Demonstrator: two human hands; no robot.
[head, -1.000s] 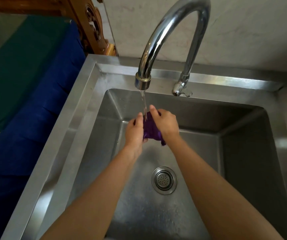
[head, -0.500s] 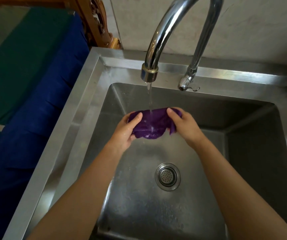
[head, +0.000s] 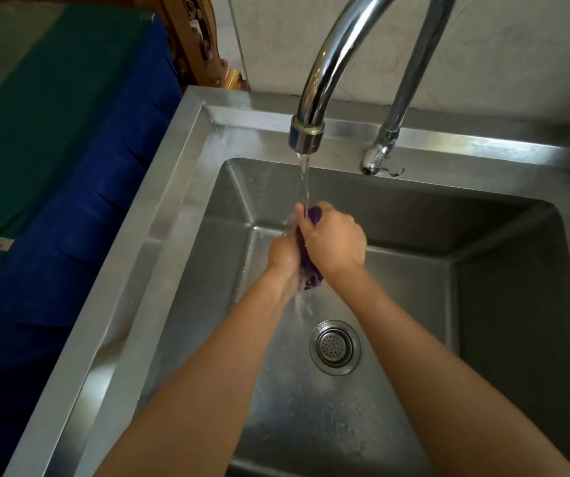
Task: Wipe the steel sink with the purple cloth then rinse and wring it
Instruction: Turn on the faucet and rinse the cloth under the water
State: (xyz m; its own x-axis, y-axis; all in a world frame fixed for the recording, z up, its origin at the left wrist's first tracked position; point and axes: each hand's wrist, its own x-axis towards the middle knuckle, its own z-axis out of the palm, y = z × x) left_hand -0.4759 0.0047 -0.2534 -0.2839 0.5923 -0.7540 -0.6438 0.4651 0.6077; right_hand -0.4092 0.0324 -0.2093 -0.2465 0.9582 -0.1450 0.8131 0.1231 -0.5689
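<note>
The purple cloth (head: 311, 275) is bunched into a tight roll between both hands, above the basin of the steel sink (head: 180, 187). My left hand (head: 283, 256) grips its lower part and my right hand (head: 333, 235) is closed over its upper part, the two pressed together. Only slivers of cloth show at the top and bottom of my fists. Water runs from the chrome tap (head: 307, 130) onto the cloth and my fingers, and spills down toward the round drain strainer (head: 335, 346).
The tap's small lever (head: 380, 165) sits on the sink's back ledge. A blue and green fabric-covered surface (head: 63, 166) lies to the left of the sink. A carved wooden piece (head: 194, 46) stands behind it against the pale wall.
Half a second ago the cloth was spread open between my hands under the stream. Now my hands have come together and the cloth is squeezed into a roll, with water splashing off it.
</note>
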